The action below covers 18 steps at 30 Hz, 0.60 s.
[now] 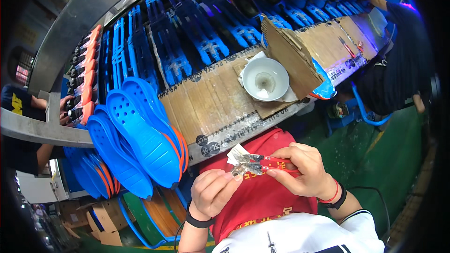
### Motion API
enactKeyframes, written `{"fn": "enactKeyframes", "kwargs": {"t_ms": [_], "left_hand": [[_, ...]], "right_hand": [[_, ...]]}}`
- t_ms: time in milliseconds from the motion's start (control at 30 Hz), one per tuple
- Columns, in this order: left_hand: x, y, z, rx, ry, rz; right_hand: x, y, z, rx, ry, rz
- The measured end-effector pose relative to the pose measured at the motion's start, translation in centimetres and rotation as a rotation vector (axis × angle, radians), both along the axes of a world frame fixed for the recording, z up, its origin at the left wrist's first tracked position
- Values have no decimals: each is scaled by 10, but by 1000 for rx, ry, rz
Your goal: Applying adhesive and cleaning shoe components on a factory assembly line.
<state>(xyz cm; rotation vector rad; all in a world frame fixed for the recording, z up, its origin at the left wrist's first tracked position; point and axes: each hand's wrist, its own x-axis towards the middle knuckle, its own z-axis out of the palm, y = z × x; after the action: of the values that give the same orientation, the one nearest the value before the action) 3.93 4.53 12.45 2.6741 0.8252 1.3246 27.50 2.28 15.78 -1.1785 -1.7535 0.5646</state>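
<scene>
My right hand (302,166) is closed around a hand tool with red handles (276,164), its metal end pointing left; the exact kind of tool is unclear. At that end is a crumpled white and silvery scrap (239,155). My left hand (213,189) pinches the scrap's lower edge between thumb and fingertips, close to the tool's tip. Both hands are held over the red apron (262,201), just short of the cardboard-covered bench edge (220,143). On the bench beyond them, a white bowl (266,78) holds a little cloudy liquid.
Blue shoe soles (143,133) with orange edges are stacked at the left beside a metal frame (56,56). A conveyor carries blue pieces (206,42) behind the bench. A bent cardboard piece (293,56) stands beside the bowl. Other people work at far left and right (408,56).
</scene>
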Motion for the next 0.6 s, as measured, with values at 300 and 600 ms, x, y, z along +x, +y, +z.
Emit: {"fn": "enactKeyframes", "kwargs": {"t_ms": [300, 600], "left_hand": [[2, -5, 1, -34, 92, 47], [1, -4, 2, -29, 75, 53]], "right_hand": [[0, 3, -1, -16, -1, 37], [7, 0, 6, -56, -54, -19]]}}
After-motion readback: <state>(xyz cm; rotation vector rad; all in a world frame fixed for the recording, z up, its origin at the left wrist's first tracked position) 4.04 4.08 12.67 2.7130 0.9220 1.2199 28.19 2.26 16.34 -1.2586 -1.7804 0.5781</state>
